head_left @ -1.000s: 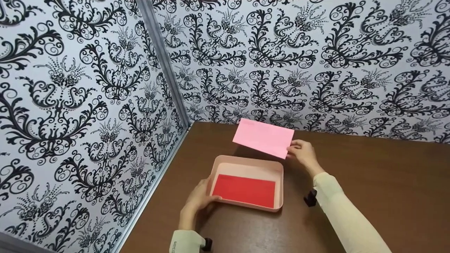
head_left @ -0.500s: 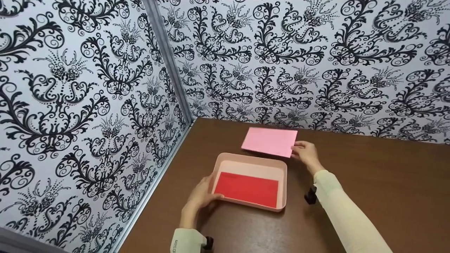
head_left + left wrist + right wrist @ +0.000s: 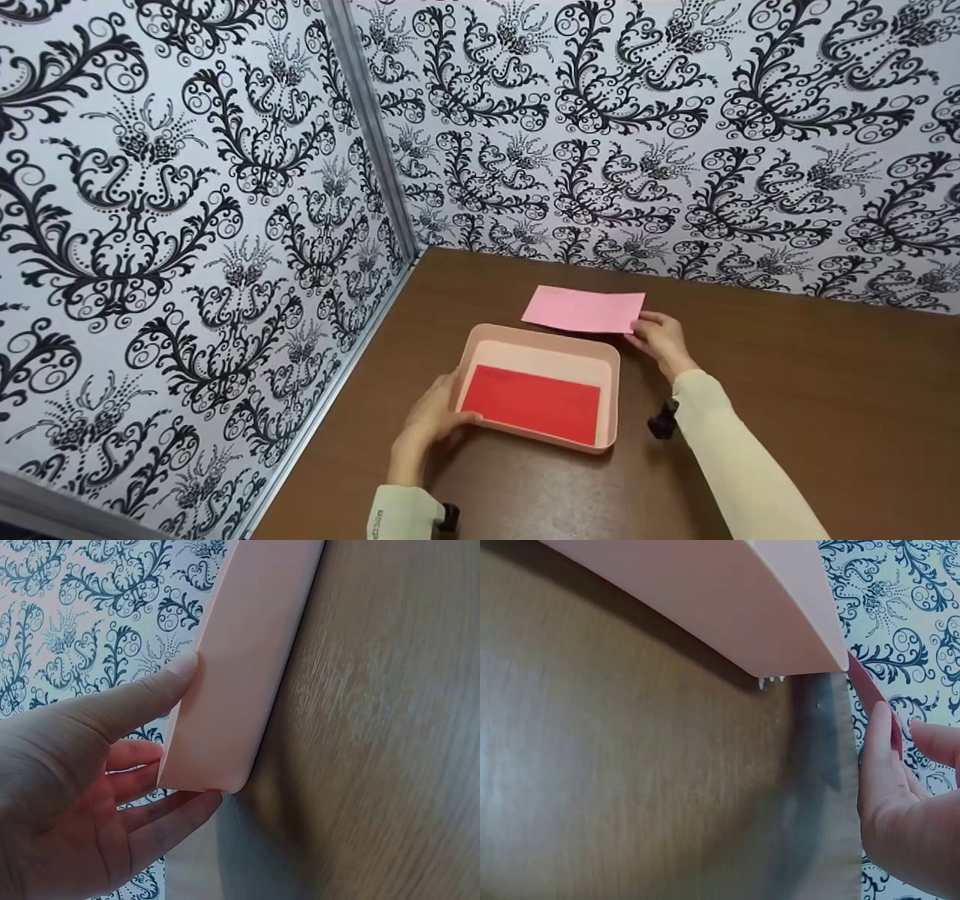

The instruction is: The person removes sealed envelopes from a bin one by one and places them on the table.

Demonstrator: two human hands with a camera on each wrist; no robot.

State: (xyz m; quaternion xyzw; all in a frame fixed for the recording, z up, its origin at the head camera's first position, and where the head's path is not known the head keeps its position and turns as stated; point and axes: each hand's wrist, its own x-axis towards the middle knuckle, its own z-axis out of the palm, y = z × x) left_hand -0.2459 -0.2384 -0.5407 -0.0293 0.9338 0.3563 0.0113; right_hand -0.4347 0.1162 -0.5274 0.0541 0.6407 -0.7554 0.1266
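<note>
A shallow peach-pink tray (image 3: 536, 354) sits on the brown table, and a flat red paper rectangle (image 3: 531, 405) lies in its front part. My left hand (image 3: 429, 416) grips the tray's left front corner. In the left wrist view, the thumb presses the tray's rim while other fingers reach around the corner wall (image 3: 225, 697). Just behind the tray, my right hand (image 3: 661, 341) pinches the right end of a pink paper rectangle (image 3: 581, 309), which sags slightly between its ends. The right wrist view shows this paper (image 3: 866, 690) edge-on, partly hidden behind the tray's corner (image 3: 810, 607).
Black-and-white patterned walls (image 3: 622, 135) rise behind and to the left of the table (image 3: 825, 390). A grey strip (image 3: 375, 120) runs up their corner. Small dark devices, such as the one by the right sleeve (image 3: 663, 421), are worn at both wrists.
My right hand has lowered the pink paper from a raised tilt to close over the table behind the tray. My left hand stays on the tray's corner. The head view has shifted slightly.
</note>
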